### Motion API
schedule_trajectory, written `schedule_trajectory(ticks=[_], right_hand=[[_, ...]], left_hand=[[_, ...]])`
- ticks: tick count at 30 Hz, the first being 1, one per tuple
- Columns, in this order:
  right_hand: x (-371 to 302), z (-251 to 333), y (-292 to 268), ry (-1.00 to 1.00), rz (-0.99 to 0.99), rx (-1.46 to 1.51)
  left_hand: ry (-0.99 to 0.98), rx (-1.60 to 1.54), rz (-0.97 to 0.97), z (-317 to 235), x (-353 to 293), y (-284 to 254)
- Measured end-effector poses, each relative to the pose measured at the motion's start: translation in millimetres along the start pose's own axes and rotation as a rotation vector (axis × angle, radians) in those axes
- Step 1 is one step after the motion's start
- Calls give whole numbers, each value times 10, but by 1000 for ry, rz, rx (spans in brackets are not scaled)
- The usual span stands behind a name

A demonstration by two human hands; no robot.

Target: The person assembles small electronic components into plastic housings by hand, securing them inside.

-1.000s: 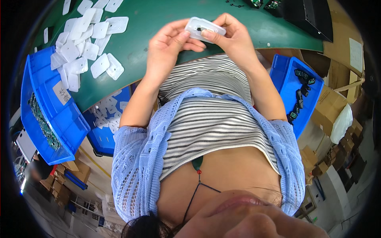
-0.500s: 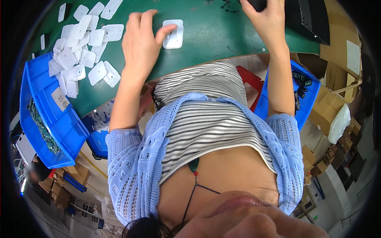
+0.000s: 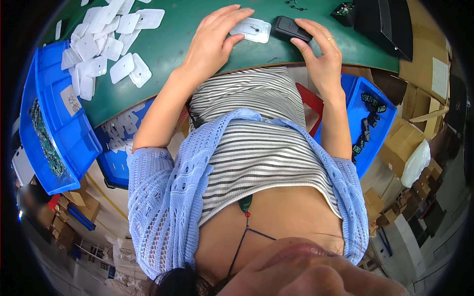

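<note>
My left hand lies over the left end of a white rectangular plastic cover on the green table, thumb at its near edge and fingers at its far edge. A small dark piece sits in the middle of this cover. Just to its right is a black plastic case with rounded corners. My right hand grips that case by its right end, between thumb and fingers. Cover and case are close together, with a narrow gap between them.
Many white covers lie heaped at the left of the green table. Blue bins with circuit boards stand at left; another blue bin holds black parts at right. A large black box and small dark pieces lie farther back.
My left hand has moved right and now grips the white cover, which has shifted right and turned sideways. My right hand has come nearer with the black case, now beside the cover.
</note>
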State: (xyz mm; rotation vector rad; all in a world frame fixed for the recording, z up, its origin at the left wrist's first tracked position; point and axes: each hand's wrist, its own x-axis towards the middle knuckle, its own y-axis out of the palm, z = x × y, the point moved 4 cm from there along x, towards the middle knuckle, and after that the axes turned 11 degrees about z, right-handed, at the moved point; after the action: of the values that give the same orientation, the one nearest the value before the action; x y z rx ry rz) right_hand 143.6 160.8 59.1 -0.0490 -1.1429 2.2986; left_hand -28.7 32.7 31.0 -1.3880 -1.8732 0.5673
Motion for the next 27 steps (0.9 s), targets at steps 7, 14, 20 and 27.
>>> schedule_trajectory(ticks=[7, 14, 20, 27], right_hand=[[282, 429, 332, -233, 48, -40], [294, 407, 477, -224, 83, -173], [222, 367, 479, -223, 19, -130], [205, 347, 471, -237, 21, -109]], left_hand=[[174, -375, -277, 272, -43, 99], [18, -77, -33, 165, -133, -48], [33, 36, 30, 131, -115, -65], [23, 45, 85, 118, -85, -100]])
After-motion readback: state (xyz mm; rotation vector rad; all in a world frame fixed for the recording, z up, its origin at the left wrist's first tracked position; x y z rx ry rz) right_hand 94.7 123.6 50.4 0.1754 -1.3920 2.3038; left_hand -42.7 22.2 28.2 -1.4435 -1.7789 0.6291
